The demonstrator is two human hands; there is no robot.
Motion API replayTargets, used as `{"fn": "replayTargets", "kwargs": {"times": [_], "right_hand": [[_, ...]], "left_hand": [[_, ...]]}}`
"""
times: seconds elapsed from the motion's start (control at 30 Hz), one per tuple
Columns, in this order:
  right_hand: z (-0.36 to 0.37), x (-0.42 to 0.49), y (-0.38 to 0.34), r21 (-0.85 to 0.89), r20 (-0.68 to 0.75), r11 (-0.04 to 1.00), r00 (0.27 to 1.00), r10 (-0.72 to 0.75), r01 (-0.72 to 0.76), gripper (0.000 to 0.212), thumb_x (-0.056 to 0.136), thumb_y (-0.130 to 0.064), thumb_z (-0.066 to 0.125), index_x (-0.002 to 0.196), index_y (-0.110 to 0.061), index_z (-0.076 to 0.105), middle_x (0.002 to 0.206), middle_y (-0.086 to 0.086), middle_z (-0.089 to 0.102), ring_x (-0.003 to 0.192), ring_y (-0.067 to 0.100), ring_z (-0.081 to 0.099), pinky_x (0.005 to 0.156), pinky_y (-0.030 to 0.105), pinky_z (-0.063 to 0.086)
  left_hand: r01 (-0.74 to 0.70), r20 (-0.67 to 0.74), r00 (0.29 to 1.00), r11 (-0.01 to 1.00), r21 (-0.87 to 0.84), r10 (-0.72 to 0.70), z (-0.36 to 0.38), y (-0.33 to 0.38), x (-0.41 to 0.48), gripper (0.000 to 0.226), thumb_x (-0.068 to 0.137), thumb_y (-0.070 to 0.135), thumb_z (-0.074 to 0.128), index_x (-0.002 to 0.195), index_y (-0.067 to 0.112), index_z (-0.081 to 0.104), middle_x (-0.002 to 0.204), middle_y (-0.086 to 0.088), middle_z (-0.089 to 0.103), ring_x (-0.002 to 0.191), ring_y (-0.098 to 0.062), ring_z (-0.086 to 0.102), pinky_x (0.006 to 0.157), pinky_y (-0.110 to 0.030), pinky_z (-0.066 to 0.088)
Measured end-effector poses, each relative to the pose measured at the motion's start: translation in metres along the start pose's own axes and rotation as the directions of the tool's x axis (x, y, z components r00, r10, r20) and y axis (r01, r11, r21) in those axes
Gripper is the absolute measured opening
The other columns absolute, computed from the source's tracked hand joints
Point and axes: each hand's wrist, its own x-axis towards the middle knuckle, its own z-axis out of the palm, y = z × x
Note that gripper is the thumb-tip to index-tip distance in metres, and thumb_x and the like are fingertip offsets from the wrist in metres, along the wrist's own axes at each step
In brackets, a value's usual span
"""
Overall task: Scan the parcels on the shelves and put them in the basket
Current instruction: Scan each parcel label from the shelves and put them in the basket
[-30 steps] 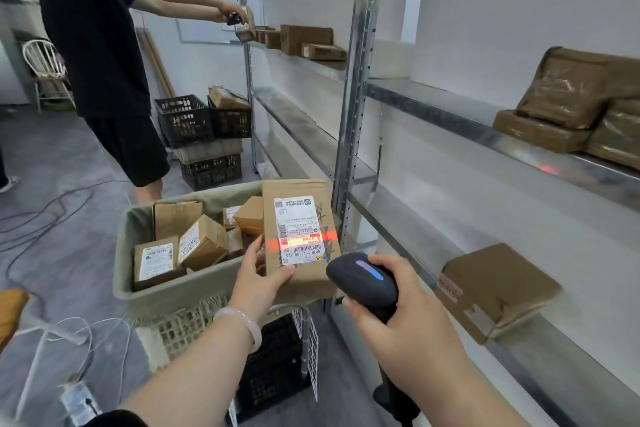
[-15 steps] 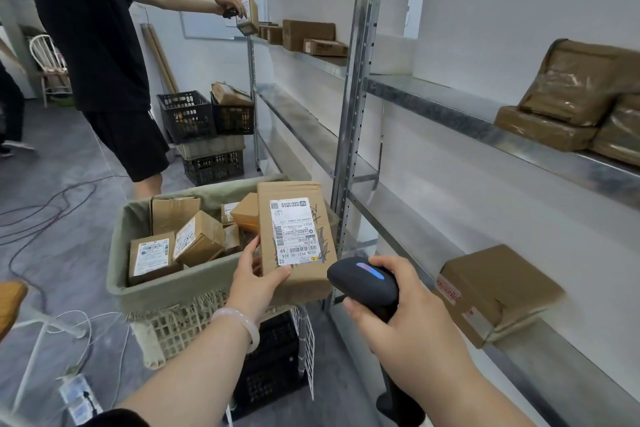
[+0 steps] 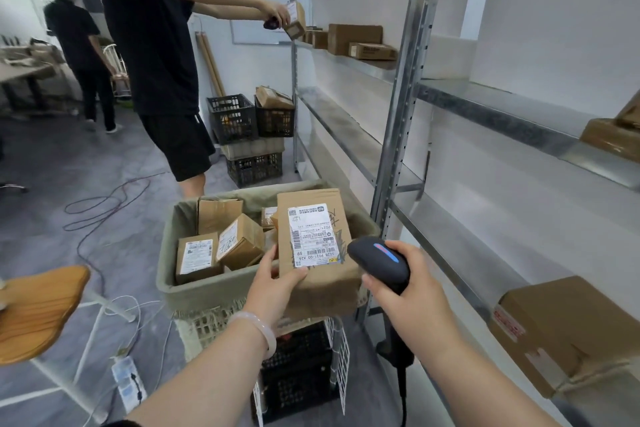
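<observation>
1. Step in hand, as I read it: scan-and-drop on one parcel. The left hand (image 3: 273, 282) grips a flat brown cardboard parcel (image 3: 320, 282) by its lower left corner, thumb on the front. It's held upright right over the near-right corner of the basket (image 3: 207, 291).
2. The right hand (image 3: 412, 302) is wrapped around a black handheld scanner (image 3: 379, 262), whose head sits just beside the parcel's right edge. No red beam shows on the label (image 3: 313, 234), so I can't tell if the read went through.
3. Next move, my guess: if it hasn't read, tilt the scanner onto the barcode low on the label, then lower the parcel in. The small boxes (image 3: 239, 243) crowd the left side of the basket, so the right side looks like the free spot.
4. The parcel itself is a longish plain kraft carton. It has a white shipping label with barcodes, upside down from here, and some dark scribble beside it. It looks light and rigid, and one hand seems plenty.
5. More to do: another brown box (image 3: 568, 329) sits on the lower shelf (image 3: 450, 229) to the right, well apart from both hands.
</observation>
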Motion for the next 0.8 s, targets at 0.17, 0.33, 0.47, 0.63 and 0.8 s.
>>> {"fn": "replayTargets", "kwargs": {"times": [0.17,0.33,0.47,0.63,0.8], "right_hand": [[0.059,0.048,0.003,0.08,0.039,0.996,0.999,0.035,-0.039,0.051,0.076,-0.033,0.08,0.11,-0.054,0.049,0.101,-0.026,0.065,0.089,-0.007,0.062,0.08,0.024,0.05],[0.116,0.093,-0.003,0.074,0.07,0.995,0.995,0.067,-0.073,0.052,0.078,-0.034,0.079,0.114,-0.051,0.047,0.105,-0.027,0.063,0.091,-0.008,0.06,0.075,0.017,0.047],[0.155,0.135,-0.013,0.061,0.078,0.993,0.992,0.1,-0.105,0.051,0.08,-0.033,0.078,0.117,-0.049,0.046,0.107,-0.026,0.062,0.09,-0.009,0.059,0.068,0.011,0.043],[0.198,0.185,-0.02,0.033,0.041,0.989,0.989,0.14,-0.141,0.05,0.079,-0.036,0.078,0.114,-0.052,0.046,0.11,-0.022,0.061,0.095,-0.003,0.06,0.077,0.021,0.047],[0.227,0.231,-0.02,-0.03,0.015,0.988,0.988,0.154,-0.153,0.052,0.079,-0.039,0.077,0.116,-0.053,0.043,0.108,-0.021,0.061,0.104,0.009,0.058,0.084,0.026,0.048]], "left_hand": [[0.057,0.0,0.998,0.998,-0.021,-0.057,-0.027,0.008,0.041,0.103,0.051,0.048,0.082,0.145,0.042,0.04,0.13,0.004,0.063,0.117,-0.021,0.061,0.105,-0.05,0.046],[0.071,-0.004,0.998,0.995,0.064,-0.07,-0.056,0.019,0.093,0.077,0.08,0.04,0.077,0.146,0.033,0.04,0.136,0.005,0.058,0.123,-0.018,0.054,0.111,-0.047,0.041],[0.078,-0.004,0.997,0.993,0.094,-0.078,-0.077,0.031,0.146,0.068,0.087,0.04,0.073,0.145,0.035,0.039,0.137,0.005,0.055,0.127,-0.02,0.051,0.113,-0.049,0.037],[0.114,0.01,0.993,0.988,0.104,-0.116,-0.093,0.034,0.207,0.062,0.091,0.04,0.068,0.145,0.037,0.039,0.136,0.007,0.056,0.128,-0.02,0.05,0.114,-0.048,0.036],[0.066,0.034,0.997,0.98,0.187,-0.074,-0.099,0.04,0.25,0.07,0.083,0.042,0.075,0.143,0.042,0.039,0.12,0.022,0.061,0.116,-0.008,0.056,0.11,-0.036,0.037]]}}
